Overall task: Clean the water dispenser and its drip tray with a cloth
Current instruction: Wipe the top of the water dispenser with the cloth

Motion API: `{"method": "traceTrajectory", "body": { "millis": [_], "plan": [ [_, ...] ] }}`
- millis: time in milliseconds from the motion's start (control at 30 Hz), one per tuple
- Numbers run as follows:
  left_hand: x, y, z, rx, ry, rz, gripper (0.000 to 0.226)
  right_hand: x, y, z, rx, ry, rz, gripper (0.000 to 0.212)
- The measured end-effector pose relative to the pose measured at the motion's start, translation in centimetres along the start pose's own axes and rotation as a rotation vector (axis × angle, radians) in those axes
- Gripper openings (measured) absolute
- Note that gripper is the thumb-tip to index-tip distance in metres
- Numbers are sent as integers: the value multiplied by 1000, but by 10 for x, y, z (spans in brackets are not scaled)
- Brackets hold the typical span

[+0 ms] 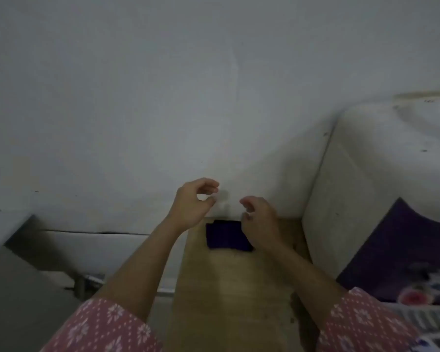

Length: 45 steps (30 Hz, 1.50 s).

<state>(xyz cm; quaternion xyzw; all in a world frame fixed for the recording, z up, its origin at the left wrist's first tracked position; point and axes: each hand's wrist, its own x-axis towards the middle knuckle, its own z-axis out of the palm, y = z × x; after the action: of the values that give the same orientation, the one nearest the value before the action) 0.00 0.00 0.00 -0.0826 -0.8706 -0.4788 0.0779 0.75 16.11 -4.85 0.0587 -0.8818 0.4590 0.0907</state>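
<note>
A dark blue folded cloth (pixel 225 236) lies at the far end of a narrow wooden surface (pixel 229 288), against the white wall. My left hand (pixel 192 204) hovers just above and left of the cloth, fingers loosely curled, holding nothing. My right hand (pixel 261 221) is over the cloth's right part with its fingers loosely curled too; I cannot tell whether it touches the cloth. A faint pale blur between the hands is too unclear to identify. No water dispenser or drip tray is in view.
The view is dim. A white wall (pixel 163 97) fills the upper half. A white block-like ledge (pixel 361 161) stands to the right, with purple flowered fabric (pixel 404 250) beside it. At the lower left are a grey surface (pixel 15 288) and a small metal fitting (pixel 80 285).
</note>
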Motion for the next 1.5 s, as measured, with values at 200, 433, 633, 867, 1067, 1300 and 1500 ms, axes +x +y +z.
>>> {"method": "traceTrajectory", "body": {
  "millis": [200, 433, 633, 867, 1067, 1300, 1500],
  "plan": [
    [12, -66, 37, 29, -173, -76, 26, 9, 51, 36, -262, -263, -18, 26],
    [21, -116, 58, -15, -220, -183, 28, 17, 80, 77, -529, -478, -44, 36],
    [23, -112, 58, -101, -212, -207, 22, 20, 63, 76, -204, -71, 108, 20],
    [22, -58, 45, -355, -137, -195, 19, 13, 23, 38, 474, 114, 358, 25],
    [5, 25, 20, -637, -209, -24, 25, -13, -35, -22, 1364, -191, 402, 43],
    [-18, 144, 16, -450, -101, 279, 18, -49, -106, -103, 1607, -160, 222, 63],
    [-40, 235, 22, -96, 92, 487, 42, -90, -128, -181, 1494, -114, 83, 35]
  ]
}}
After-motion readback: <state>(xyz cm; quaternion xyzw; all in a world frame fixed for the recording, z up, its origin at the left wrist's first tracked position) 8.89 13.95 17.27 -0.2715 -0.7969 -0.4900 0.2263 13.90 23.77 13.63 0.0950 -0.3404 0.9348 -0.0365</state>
